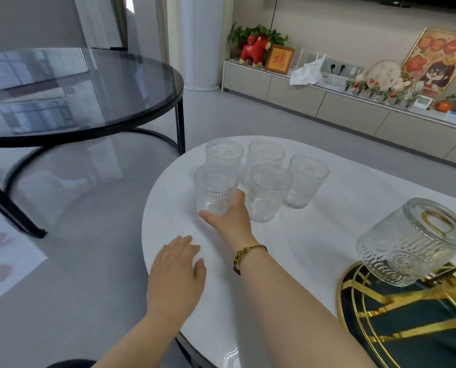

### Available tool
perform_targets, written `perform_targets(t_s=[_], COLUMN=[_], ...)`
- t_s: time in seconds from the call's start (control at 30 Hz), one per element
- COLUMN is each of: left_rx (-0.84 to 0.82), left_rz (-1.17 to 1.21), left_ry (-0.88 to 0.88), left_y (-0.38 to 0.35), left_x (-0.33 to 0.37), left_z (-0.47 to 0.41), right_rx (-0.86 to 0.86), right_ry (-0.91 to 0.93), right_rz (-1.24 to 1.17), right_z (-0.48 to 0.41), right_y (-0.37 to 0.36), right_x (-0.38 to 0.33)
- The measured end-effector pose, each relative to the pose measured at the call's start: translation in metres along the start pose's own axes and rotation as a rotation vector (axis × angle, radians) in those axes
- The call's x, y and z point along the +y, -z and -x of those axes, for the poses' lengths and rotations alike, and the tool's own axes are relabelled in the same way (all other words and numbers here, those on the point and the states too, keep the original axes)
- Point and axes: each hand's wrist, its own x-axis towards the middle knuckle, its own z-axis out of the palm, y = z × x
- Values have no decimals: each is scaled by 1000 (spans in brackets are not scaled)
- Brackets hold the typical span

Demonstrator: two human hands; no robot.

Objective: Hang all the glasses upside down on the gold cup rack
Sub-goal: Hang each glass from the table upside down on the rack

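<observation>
- Five embossed glass tumblers stand upright in a cluster on the white oval table (pixel 314 235); a sixth tumbler (pixel 412 243) already hangs upside down on the gold cup rack (pixel 397 314) at the right edge
- The right hand (pixel 231 212) wraps the lower wall of the front-left tumbler (pixel 215 188), thumb near its base, fingers behind the glass; whether it has left the table I cannot tell
- The left hand (pixel 176 272) lies flat and open on the table, holding nothing
- Likely rigid, fairly heavy, breakable (the ribbing should help grip); best held round the mid-wall; neighbours stand close, so lift straight up
</observation>
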Motion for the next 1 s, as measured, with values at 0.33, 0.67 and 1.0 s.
perform_targets(t_s=[0.33,0.67,1.0], left_rx=[-59,-471,-506], left_rz=[-10,177,-71], left_ry=[-63,-516,-641], left_y=[12,-37,-63], left_x=[10,117,141], left_z=[7,76,93], right_rx=[157,300,501], right_ry=[158,73,-143], right_rz=[-37,555,789], right_z=[76,169,201], right_y=[69,231,340], right_x=[-72,-162,-159])
